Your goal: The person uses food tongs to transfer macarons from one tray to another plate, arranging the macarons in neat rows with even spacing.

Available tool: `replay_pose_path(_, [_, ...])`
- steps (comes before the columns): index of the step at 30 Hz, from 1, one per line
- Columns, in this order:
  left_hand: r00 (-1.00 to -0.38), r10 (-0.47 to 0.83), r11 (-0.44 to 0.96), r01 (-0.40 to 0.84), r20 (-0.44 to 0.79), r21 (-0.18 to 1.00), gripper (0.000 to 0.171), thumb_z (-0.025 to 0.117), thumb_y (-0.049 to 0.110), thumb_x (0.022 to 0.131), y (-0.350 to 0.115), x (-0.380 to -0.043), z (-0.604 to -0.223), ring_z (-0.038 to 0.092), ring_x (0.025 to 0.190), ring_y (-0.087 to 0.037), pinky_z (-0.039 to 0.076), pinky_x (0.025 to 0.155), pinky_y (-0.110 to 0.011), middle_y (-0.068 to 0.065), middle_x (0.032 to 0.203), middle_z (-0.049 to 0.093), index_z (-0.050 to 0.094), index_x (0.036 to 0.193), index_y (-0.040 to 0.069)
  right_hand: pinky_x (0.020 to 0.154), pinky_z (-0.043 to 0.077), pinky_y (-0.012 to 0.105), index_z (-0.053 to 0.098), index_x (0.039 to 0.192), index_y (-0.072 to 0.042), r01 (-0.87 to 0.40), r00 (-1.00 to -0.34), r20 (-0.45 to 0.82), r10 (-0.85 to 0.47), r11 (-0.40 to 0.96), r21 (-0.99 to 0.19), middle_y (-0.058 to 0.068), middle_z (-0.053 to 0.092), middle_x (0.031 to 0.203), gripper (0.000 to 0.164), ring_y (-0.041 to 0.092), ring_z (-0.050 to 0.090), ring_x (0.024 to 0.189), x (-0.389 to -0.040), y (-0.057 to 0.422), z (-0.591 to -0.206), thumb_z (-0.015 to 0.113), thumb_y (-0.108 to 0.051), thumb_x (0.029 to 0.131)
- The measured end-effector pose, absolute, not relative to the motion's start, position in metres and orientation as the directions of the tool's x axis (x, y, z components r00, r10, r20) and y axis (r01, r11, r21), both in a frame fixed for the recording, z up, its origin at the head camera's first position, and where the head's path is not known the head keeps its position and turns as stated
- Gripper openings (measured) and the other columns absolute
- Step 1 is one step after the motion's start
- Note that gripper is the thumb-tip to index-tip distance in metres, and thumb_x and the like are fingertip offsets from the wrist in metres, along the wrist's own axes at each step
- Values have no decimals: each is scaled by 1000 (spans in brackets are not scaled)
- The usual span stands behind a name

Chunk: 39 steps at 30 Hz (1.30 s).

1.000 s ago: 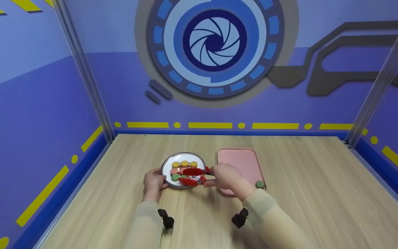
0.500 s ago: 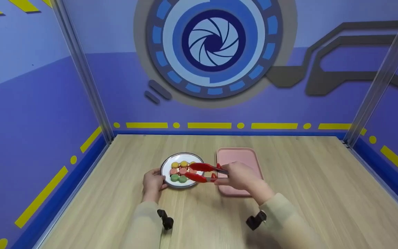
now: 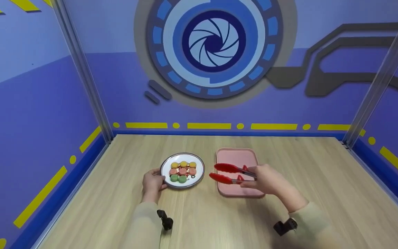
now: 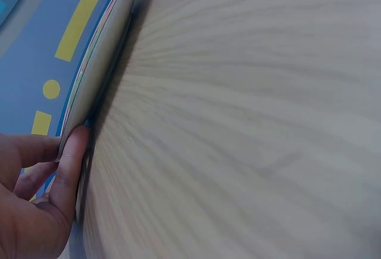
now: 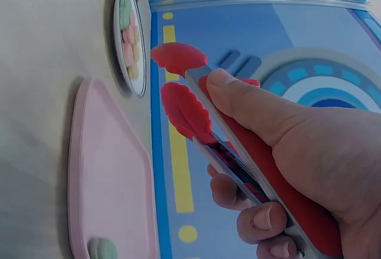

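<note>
My left hand (image 3: pixel 153 183) pinches the left rim of a round white plate (image 3: pixel 198 174) with a dark edge. On the plate sit rows of macarons: three yellow ones (image 3: pixel 183 164), three pink ones (image 3: pixel 182 171) and two green ones (image 3: pixel 182 178). The left wrist view shows the plate (image 4: pixel 98 62) edge-on, between thumb and fingers. My right hand (image 3: pixel 269 180) grips a pair of red-tipped tongs (image 5: pixel 256 158) over a pink tray (image 3: pixel 235 192). The tongs' tips are spread apart with nothing between them. A green macaron (image 5: pixel 103 248) lies in the tray, hidden behind the hand in the head view.
The wooden table (image 3: pixel 192 221) is enclosed by blue and purple panels (image 3: pixel 212 114) at the back and sides. A strip of table separates the plate from the tray on its right. A black wrist camera (image 3: pixel 285 226) sits at each sleeve.
My right hand has moved the tongs rightward, from over the plate to over the tray, where the hand now covers the loose green macaron. The left hand and plate have stayed put.
</note>
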<state>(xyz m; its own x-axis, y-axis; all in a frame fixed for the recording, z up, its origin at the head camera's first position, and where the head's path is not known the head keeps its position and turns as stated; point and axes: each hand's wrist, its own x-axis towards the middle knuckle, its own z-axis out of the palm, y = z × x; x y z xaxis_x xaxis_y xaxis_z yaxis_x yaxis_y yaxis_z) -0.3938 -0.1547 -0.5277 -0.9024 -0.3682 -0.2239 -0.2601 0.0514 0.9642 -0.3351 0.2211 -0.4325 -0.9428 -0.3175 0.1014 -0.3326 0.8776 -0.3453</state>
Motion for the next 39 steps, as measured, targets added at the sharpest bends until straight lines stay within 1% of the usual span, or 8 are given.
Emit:
replay_pose_path(5, [-903, -368, 65, -263, -221, 963, 49, 54, -9, 92, -155, -393, -527, 67, 95, -21, 62, 61, -23, -30, 143, 56, 55, 141, -6, 55, 43, 24, 75, 108, -4, -291, -956, 56, -289, 902, -320, 1, 62, 75, 45, 15, 52, 65, -327, 247, -429, 86, -39, 82])
replay_pose_path(9, [-900, -372, 65, -271, -229, 960, 49, 54, -8, 93, -156, -392, -527, 67, 96, -22, 62, 61, -23, -30, 143, 56, 55, 141, -6, 53, 39, 25, 74, 104, -3, -277, -959, 35, -280, 914, -297, 1, 59, 72, 48, 15, 50, 63, -320, 266, -427, 85, -44, 82])
replay_pose_path(12, [-896, -376, 58, -278, -237, 959, 48, 53, -7, 94, -155, -393, -527, 67, 100, -23, 62, 62, -23, -29, 144, 56, 54, 142, -5, 54, 40, 26, 74, 103, -4, -260, -963, 10, -268, 924, -281, 1, 61, 73, 51, 16, 51, 63, -315, 278, -425, 84, -49, 81])
replay_pose_path(15, [-892, -380, 54, -285, -244, 957, 49, 53, -7, 94, -155, -393, -526, 66, 102, -24, 62, 63, -23, -28, 144, 56, 54, 143, -4, 56, 44, 28, 74, 107, -2, -242, -966, -24, -257, 934, -262, 3, 67, 80, 57, 16, 53, 65, -310, 288, -423, 83, -52, 80])
replay_pose_path(22, [-895, -373, 52, -283, -244, 958, 49, 54, -8, 93, -157, -393, -527, 67, 95, -22, 62, 63, -23, -29, 144, 55, 54, 142, -5, 66, 56, 37, 74, 110, 0, -185, -974, -83, -209, 956, -227, 8, 74, 92, 63, 18, 58, 71, -304, 303, -418, 83, -54, 79])
replay_pose_path(25, [-897, -371, 57, -281, -241, 958, 49, 54, -8, 93, -157, -393, -527, 67, 94, -21, 62, 63, -24, -30, 144, 55, 54, 142, -6, 68, 58, 38, 74, 111, -1, -171, -977, -92, -194, 961, -218, 9, 75, 94, 63, 19, 59, 73, -304, 307, -417, 83, -54, 79])
replay_pose_path(31, [-895, -377, 47, -274, -237, 961, 50, 53, -8, 92, -156, -392, -527, 68, 95, -22, 62, 63, -23, -29, 143, 56, 54, 142, -6, 70, 57, 40, 73, 114, 2, -166, -978, -91, -187, 966, -198, 12, 75, 97, 66, 19, 60, 74, -304, 312, -419, 83, -54, 79])
replay_pose_path(39, [-900, -373, 80, -275, -227, 958, 51, 54, -8, 91, -156, -394, -527, 68, 91, -20, 62, 61, -22, -29, 143, 56, 55, 141, -6, 60, 48, 31, 74, 101, -1, -165, -981, -80, -179, 974, -153, 5, 68, 80, 61, 18, 54, 67, -303, 314, -423, 83, -57, 77])
